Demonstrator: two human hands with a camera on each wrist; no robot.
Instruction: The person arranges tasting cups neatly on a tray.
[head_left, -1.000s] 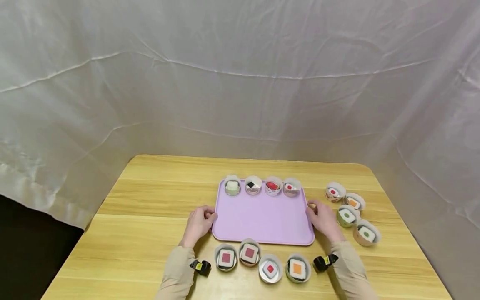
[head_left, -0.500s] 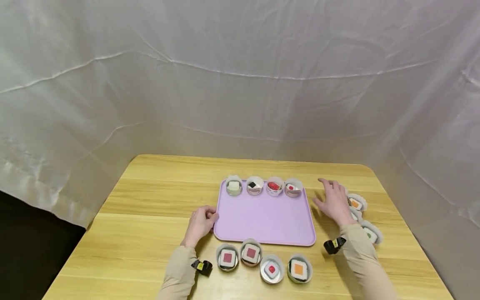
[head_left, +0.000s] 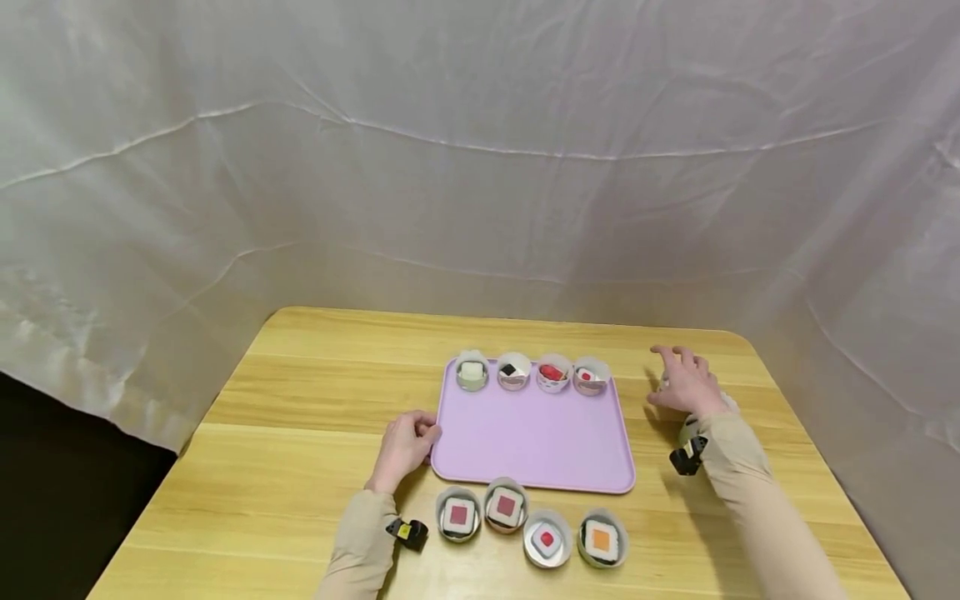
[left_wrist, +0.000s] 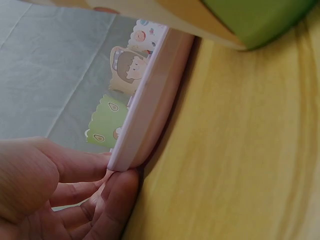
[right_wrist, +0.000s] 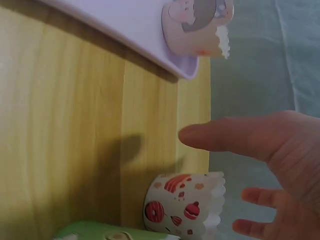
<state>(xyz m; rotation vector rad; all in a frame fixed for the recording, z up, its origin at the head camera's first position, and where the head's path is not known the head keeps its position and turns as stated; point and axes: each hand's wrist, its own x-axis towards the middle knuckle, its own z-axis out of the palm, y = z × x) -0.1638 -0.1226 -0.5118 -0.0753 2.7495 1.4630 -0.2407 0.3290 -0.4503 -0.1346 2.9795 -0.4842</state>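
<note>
A lilac tray (head_left: pixel 532 437) lies on the table, and my left hand (head_left: pixel 405 450) grips its left edge. The left wrist view shows thumb and finger pinching the tray's rim (left_wrist: pixel 145 105). Along the tray's far side stands a row of paper cups with toy sushi pieces inside, among them a green cup (head_left: pixel 472 373) and one with a red piece (head_left: pixel 553 375). My right hand (head_left: pixel 690 387) hovers with fingers spread above the cup group at right, holding nothing. Below it stands a white cup printed with cakes and doughnuts (right_wrist: pixel 185 205); the hand and sleeve hide most of that group.
Several more cups stand in front of the tray, including two with dark pink squares (head_left: pixel 458 515), one with a red dot (head_left: pixel 547 542) and one with an orange square (head_left: pixel 602 540). The wooden table (head_left: pixel 315 400) is backed by a pale curtain (head_left: pixel 480 208).
My right hand has left the tray's right edge and moved right and away from me, over the cups there. The left hand has stayed on the tray's left edge.
</note>
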